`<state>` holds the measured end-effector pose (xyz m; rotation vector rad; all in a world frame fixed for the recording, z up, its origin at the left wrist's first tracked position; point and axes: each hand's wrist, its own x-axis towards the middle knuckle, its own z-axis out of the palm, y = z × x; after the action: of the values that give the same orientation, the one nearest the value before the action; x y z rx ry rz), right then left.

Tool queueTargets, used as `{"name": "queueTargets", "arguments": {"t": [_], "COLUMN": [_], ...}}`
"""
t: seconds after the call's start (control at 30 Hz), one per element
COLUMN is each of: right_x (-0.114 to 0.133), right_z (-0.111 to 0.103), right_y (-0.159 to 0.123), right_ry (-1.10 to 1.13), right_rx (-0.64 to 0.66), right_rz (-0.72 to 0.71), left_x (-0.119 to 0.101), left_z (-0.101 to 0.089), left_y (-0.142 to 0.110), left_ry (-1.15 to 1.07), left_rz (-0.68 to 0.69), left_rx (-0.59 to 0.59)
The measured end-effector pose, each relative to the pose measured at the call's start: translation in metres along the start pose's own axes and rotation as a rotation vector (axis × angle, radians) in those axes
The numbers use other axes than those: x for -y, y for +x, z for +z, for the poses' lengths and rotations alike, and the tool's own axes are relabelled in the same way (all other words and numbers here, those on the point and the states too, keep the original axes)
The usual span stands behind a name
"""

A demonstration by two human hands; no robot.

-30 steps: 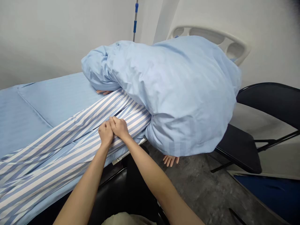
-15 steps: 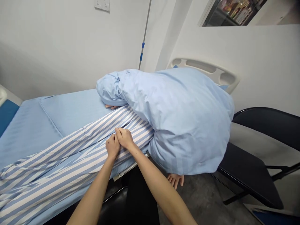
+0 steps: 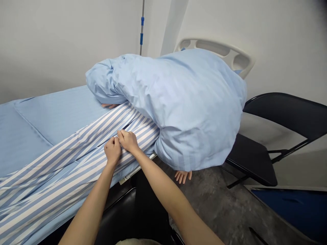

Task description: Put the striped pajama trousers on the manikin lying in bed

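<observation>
A figure in blue-and-white striped trousers (image 3: 63, 166) lies along a bed with a light blue sheet (image 3: 51, 112). A bulky light blue quilt (image 3: 178, 102) covers its upper half. One of its hands (image 3: 182, 176) hangs below the quilt at the bed's near side, another hand (image 3: 109, 105) peeks out on the far side. My left hand (image 3: 112, 150) and my right hand (image 3: 128, 141) sit side by side on the striped thigh, fingers curled and pinching the fabric.
A black folding chair (image 3: 276, 136) stands at the right of the bed, near the white headboard (image 3: 217, 51). A pole with blue clips (image 3: 141, 27) rises by the wall. Grey floor (image 3: 224, 211) lies below; a dark seat (image 3: 127, 217) is under my arms.
The view tilted up and then back down. My hands stayed together on the striped fabric, with only small shifts of the fingers.
</observation>
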<state>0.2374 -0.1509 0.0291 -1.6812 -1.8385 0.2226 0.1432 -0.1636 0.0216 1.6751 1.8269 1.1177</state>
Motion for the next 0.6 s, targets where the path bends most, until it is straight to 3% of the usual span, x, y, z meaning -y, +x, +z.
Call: {"name": "queueTargets", "arguments": {"t": [0.17,0.37,0.47,0.6], "right_x": [-0.001,-0.005,-0.007,-0.007], "right_z": [-0.003,-0.005,-0.005,-0.006], "right_y": [0.001,0.004,0.004,0.004], "right_ry": [0.089,0.329,0.42,0.477], "right_rx": [-0.018,-0.085,-0.118,-0.143], "right_rz": [0.026,0.066,0.079,0.122], "left_x": [-0.013,-0.035,-0.031,-0.022], "left_z": [-0.005,0.004,0.015,0.025], "left_y": [0.008,0.019,0.012,0.0], "left_ry": [-0.169,-0.565,-0.446,-0.15], "left_rz": [-0.066,-0.123,-0.143,-0.055], "left_rx": [0.038,-0.033,-0.04,-0.037]}}
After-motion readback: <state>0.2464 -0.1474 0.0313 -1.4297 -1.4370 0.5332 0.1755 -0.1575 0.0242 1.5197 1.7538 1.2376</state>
